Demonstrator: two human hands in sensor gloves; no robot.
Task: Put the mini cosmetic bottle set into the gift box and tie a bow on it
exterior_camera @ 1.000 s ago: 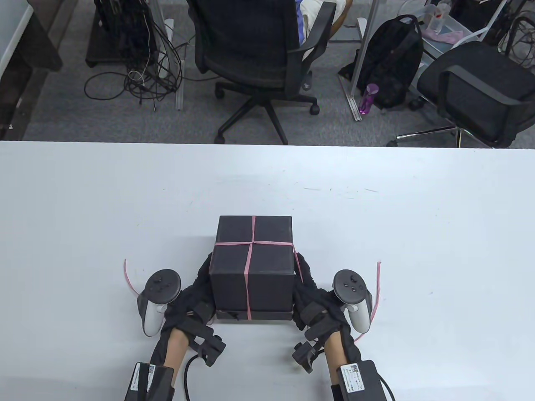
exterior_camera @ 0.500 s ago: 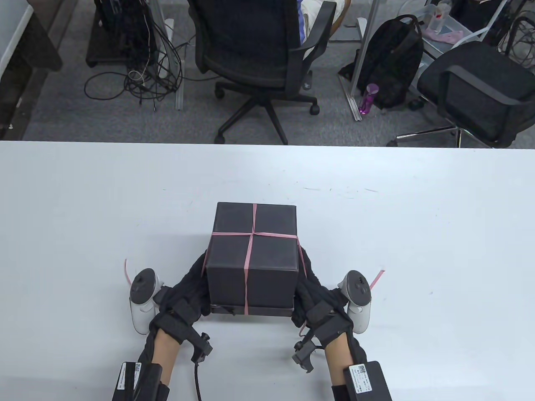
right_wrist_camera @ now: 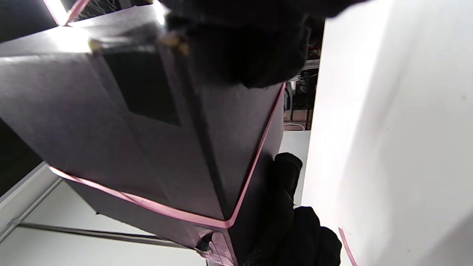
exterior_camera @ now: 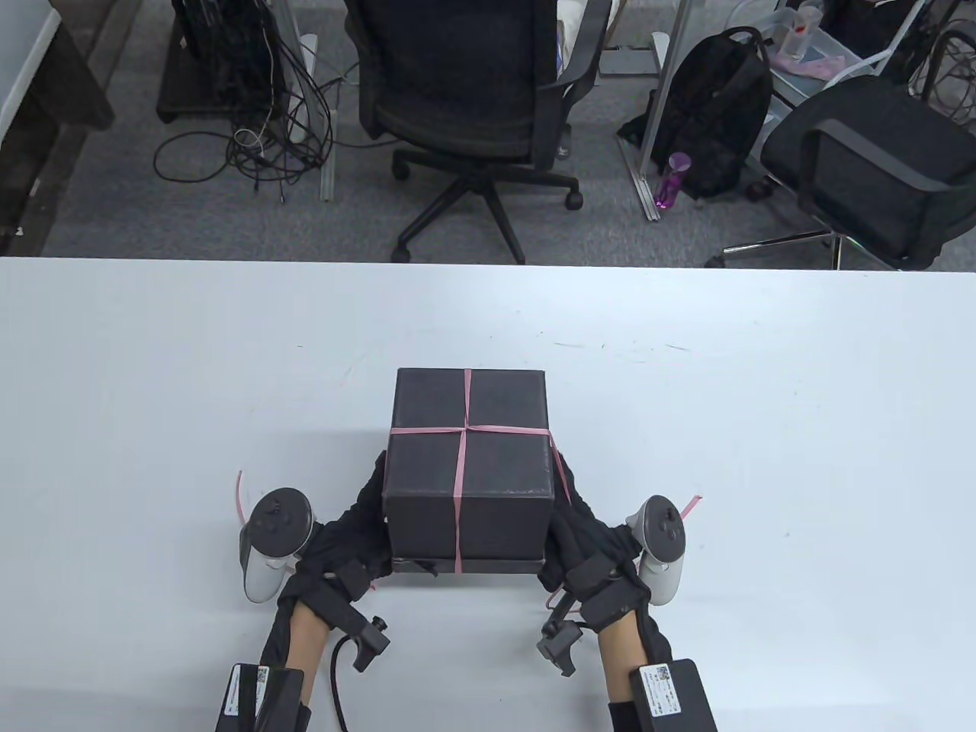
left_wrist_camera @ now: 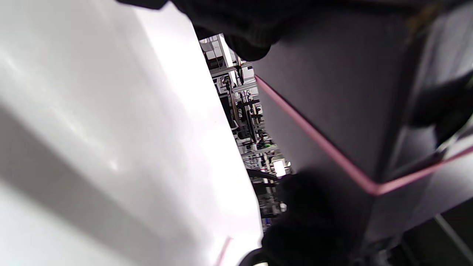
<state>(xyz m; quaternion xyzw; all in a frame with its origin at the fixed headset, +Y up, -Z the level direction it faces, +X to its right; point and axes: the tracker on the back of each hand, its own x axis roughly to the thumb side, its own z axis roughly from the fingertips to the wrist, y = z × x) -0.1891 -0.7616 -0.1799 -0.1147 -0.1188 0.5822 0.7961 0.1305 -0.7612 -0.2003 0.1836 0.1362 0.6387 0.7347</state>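
Note:
A closed black gift box point(exterior_camera: 469, 457) sits between my hands near the table's front, raised a little off the tabletop. A thin pink ribbon point(exterior_camera: 463, 431) crosses on its lid and runs down its sides. My left hand point(exterior_camera: 357, 520) grips the box's left side and my right hand point(exterior_camera: 581, 526) grips its right side. The ribbon's loose ends trail out past each wrist, the left end point(exterior_camera: 239, 496) and the right end point(exterior_camera: 690, 505). From below, the left wrist view shows the box point(left_wrist_camera: 332, 92) with ribbon point(left_wrist_camera: 314, 142) and the right wrist view shows the box point(right_wrist_camera: 111, 129). The bottles are hidden.
The white table point(exterior_camera: 762, 427) stretches wide on both sides and behind the box. Beyond its far edge stand a black office chair point(exterior_camera: 457, 99), a second chair point(exterior_camera: 869, 168), a backpack point(exterior_camera: 717, 114) and floor cables point(exterior_camera: 252, 145).
Both hands have raised the box slightly and shifted it a little to the right. The ribbon ends followed the hands. The office chair behind the table has turned.

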